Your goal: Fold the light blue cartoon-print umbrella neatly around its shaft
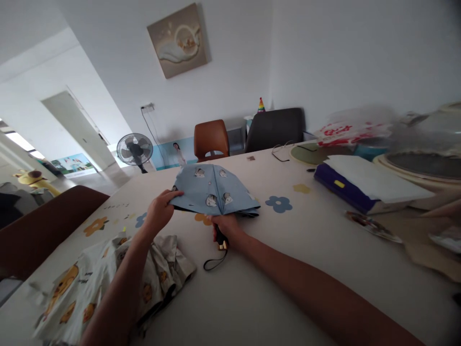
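A light-blue umbrella (201, 185) with small cartoon animal prints is held over the table, its canopy loosely folded and pointing away from me. My right hand (225, 228) is wrapped round its black handle, from which a thin wrist strap hangs down. At the canopy's left edge, my left hand (162, 207) grips the fabric between thumb and fingers. A second umbrella (165, 269), cream with yellow-brown cartoon prints, lies crumpled on the table, partly hidden beneath my left forearm.
The white table (273, 288) has printed flowers. On its right are a purple box (342, 190) with white paper, a plastic bag (353, 127), a green round mat (313, 153) and glasses (281, 154). Behind stand an orange chair (211, 137), a dark chair (275, 127) and a fan (135, 149).
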Motion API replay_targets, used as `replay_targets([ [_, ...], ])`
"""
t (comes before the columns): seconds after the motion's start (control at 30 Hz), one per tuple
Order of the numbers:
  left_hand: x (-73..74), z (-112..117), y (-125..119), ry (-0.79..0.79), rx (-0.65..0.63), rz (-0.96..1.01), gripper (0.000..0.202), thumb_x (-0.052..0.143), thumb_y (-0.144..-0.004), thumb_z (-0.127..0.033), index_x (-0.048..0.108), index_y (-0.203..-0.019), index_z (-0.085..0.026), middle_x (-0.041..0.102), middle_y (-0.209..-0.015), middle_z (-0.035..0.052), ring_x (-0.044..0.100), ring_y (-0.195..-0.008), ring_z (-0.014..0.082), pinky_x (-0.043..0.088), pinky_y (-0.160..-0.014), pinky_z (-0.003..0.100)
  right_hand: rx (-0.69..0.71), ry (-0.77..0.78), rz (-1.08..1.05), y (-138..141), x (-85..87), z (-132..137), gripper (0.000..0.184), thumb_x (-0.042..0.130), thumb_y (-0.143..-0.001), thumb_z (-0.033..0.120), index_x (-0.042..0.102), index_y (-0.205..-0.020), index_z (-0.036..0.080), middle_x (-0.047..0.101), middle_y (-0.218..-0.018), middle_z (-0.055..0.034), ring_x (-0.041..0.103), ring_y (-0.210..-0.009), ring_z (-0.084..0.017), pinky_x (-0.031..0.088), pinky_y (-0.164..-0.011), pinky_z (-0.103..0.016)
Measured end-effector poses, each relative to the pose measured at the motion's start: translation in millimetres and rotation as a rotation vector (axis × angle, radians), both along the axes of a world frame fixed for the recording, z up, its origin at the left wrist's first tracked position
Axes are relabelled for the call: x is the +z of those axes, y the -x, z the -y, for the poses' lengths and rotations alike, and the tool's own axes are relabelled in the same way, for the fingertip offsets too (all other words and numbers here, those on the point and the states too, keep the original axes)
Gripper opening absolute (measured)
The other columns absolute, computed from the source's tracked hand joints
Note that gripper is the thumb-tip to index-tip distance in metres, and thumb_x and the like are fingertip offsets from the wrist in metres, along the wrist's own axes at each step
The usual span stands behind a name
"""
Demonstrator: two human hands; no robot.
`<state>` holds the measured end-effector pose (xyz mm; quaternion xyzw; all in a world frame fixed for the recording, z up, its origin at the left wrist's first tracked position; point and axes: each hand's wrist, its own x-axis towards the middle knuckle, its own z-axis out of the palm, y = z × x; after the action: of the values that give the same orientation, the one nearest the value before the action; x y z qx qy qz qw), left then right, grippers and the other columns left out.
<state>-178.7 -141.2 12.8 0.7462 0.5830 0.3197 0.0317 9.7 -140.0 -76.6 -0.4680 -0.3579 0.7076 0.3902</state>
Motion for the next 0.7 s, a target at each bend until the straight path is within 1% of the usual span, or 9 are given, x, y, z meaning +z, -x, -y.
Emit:
replay_targets([
  [0.07,-5.7,-2,7,0.044,-0.007,0.089,0.053,0.036,-0.058,-0.009,0.068,-0.100,-0.019,0.064,-0.099,0.0048,0.056,-0.098,0.0203,0.043,-0.091,0.033,-0.005,-0.019,-0.004,-1,1.0,0,0.025,0.056,-0.074,0.019,0.044,-0.053,0.018,0.044,-0.032,0.0047,0.042,-0.026,-0.009,0.040,-0.029,-0.019],
  [0.1,-8.2,-4,8,0.078,-0.003,0.155,0.053,0.037,-0.057,-0.010,0.068,-0.099,-0.017,0.065,-0.100,0.0051,0.056,-0.099,0.0209,0.044,-0.090,0.033,0.002,-0.026,-0.004,-2,1.7,0,0.024,0.057,-0.074,0.020,0.044,-0.053,0.018,0.045,-0.032,0.0044,0.043,-0.027,-0.009,0.040,-0.028,-0.019],
  [0.17,-13.3,-7,8,0.178,0.027,0.341,0.055,0.038,-0.055,-0.012,0.068,-0.101,-0.016,0.064,-0.106,0.0052,0.057,-0.097,0.0211,0.048,-0.083,0.033,0.019,-0.026,-0.007,-4,3.1,1,0.024,0.058,-0.074,0.021,0.045,-0.054,0.018,0.046,-0.033,0.0036,0.043,-0.027,-0.009,0.039,-0.028,-0.020],
  [0.23,-19.1,-11,6,0.279,0.055,0.534,0.060,0.038,-0.052,-0.013,0.066,-0.105,-0.015,0.062,-0.112,0.0050,0.058,-0.091,0.0201,0.052,-0.073,0.031,0.035,-0.027,-0.024,-7,3.7,1,0.025,0.058,-0.075,0.022,0.046,-0.054,0.018,0.047,-0.034,0.0034,0.043,-0.028,-0.009,0.039,-0.029,-0.019],
  [0.3,-25.7,-15,5,0.337,0.035,0.640,0.060,0.039,-0.050,-0.014,0.067,-0.104,-0.015,0.062,-0.113,0.0045,0.059,-0.087,0.0189,0.052,-0.066,0.029,0.048,-0.017,-0.047,-10,2.9,-1,0.026,0.055,-0.078,0.022,0.046,-0.053,0.017,0.046,-0.035,0.0037,0.042,-0.028,-0.008,0.039,-0.029,-0.019],
  [0.4,-34.7,-19,7,0.363,-0.023,0.644,0.054,0.040,-0.050,-0.013,0.070,-0.095,-0.017,0.067,-0.099,0.0030,0.059,-0.084,0.0174,0.052,-0.065,0.026,0.079,0.021,-0.106,-13,0.1,-3,0.029,0.052,-0.081,0.022,0.045,-0.053,0.017,0.045,-0.036,0.0043,0.039,-0.029,-0.007,0.039,-0.031,-0.019],
  [0.47,-39.3,-21,10,0.368,-0.014,0.634,0.051,0.040,-0.051,-0.013,0.072,-0.090,-0.018,0.069,-0.092,0.0023,0.059,-0.082,0.0167,0.051,-0.065,0.025,0.118,0.027,-0.181,-14,-0.9,-4,0.030,0.054,-0.081,0.027,0.044,-0.054,0.018,0.043,-0.037,0.0055,0.038,-0.029,-0.007,0.039,-0.031,-0.019],
  [0.6,-46.7,-23,16,0.411,0.025,0.657,0.050,0.041,-0.051,-0.012,0.073,-0.089,-0.017,0.069,-0.091,0.0028,0.059,-0.081,0.0171,0.051,-0.064,0.026,0.159,0.065,-0.352,-15,2.8,-3,0.032,0.058,-0.080,0.040,0.043,-0.061,0.019,0.042,-0.043,0.0077,0.037,-0.030,-0.006,0.038,-0.032,-0.019],
  [0.7,-53.7,-26,17,0.425,0.004,0.660,0.050,0.042,-0.052,-0.011,0.072,-0.092,-0.018,0.070,-0.092,0.0025,0.059,-0.082,0.0171,0.051,-0.067,0.027,0.166,0.140,-0.328,-16,6.0,-1,0.041,0.051,-0.081,0.053,0.039,-0.060,0.020,0.038,-0.041,0.0077,0.035,-0.029,-0.006,0.035,-0.031,-0.019],
])
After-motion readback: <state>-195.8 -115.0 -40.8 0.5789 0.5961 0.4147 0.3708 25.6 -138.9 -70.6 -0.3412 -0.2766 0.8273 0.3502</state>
